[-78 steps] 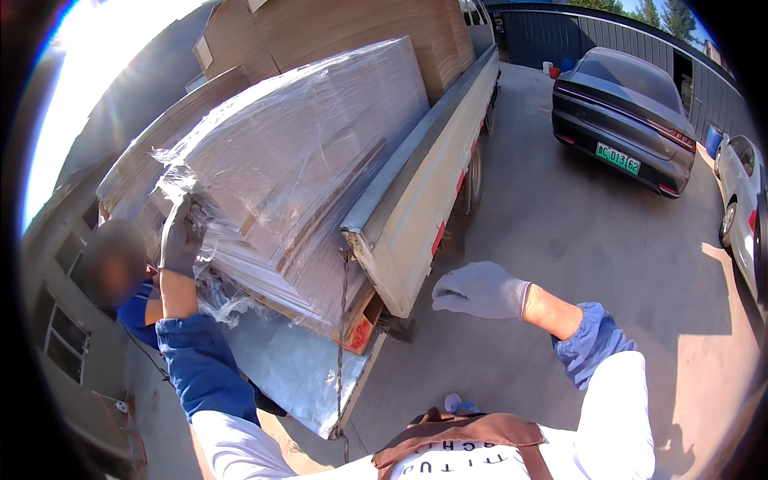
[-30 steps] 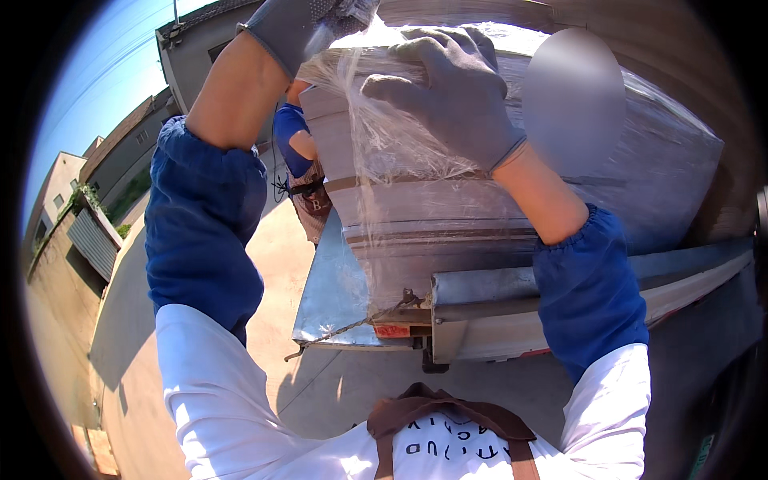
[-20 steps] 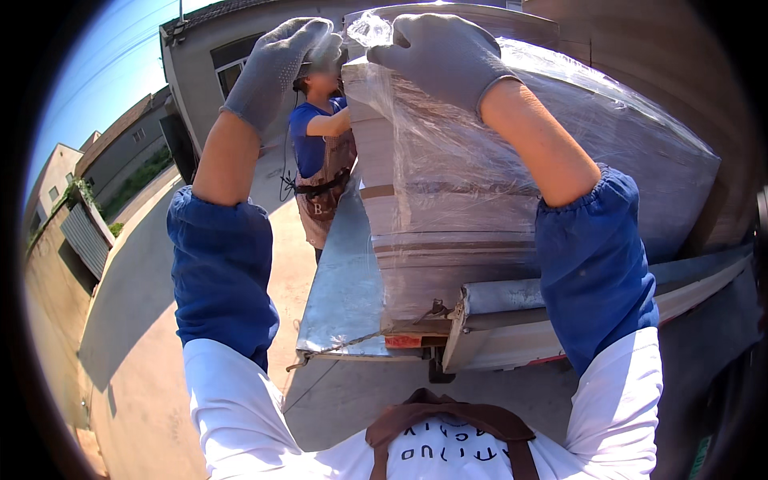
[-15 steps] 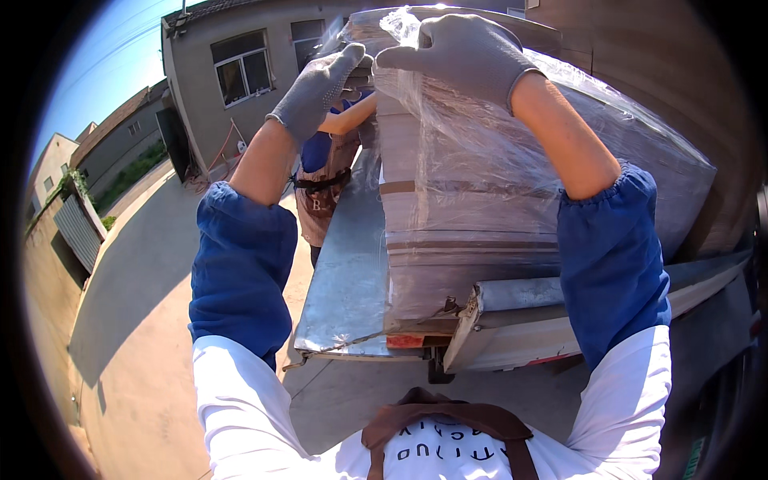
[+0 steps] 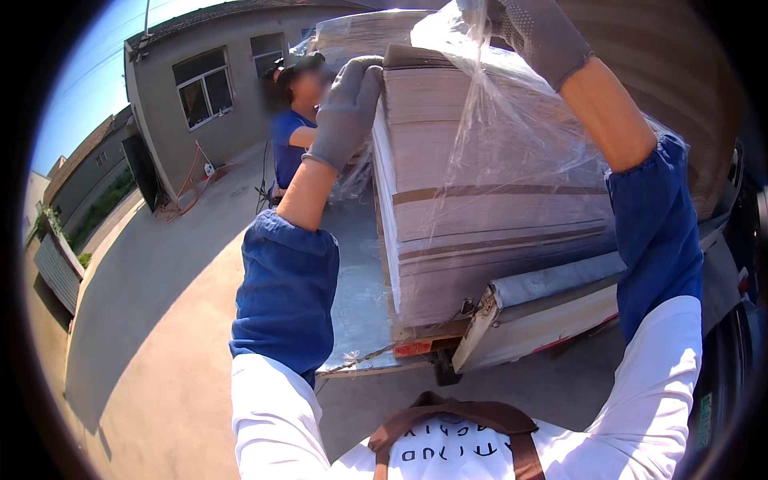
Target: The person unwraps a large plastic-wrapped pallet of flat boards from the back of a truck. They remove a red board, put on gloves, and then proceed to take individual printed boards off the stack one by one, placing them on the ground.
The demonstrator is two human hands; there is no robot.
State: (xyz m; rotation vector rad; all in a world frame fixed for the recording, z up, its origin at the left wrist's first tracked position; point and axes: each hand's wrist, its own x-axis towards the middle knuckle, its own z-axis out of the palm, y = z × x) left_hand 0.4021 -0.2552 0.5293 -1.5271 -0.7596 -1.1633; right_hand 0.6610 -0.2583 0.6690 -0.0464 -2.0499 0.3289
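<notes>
Since half a second ago, at the left, the co-worker's (image 5: 286, 144) head has come into sight beside the left hand (image 5: 348, 116), where that hand and the stack's corner hid it; the left hand has come to the upper left corner of the stack of cardboard sheets (image 5: 428, 100); and farther right, the right hand (image 5: 538, 36) has moved up and rightward, drawing the plastic film (image 5: 500, 120) off the corner so that sheet edges there show bare. Now the gloved left hand is partly curled, its fingers close together along the stack's edge; whether it grips anything I cannot tell. The stack stands in the middle on the truck bed (image 5: 356, 280), left of and behind the metal side panel (image 5: 552, 312). The gloved right hand, cut by the upper border, is closed around bunched film, which slants down from it across the stack's front.
</notes>
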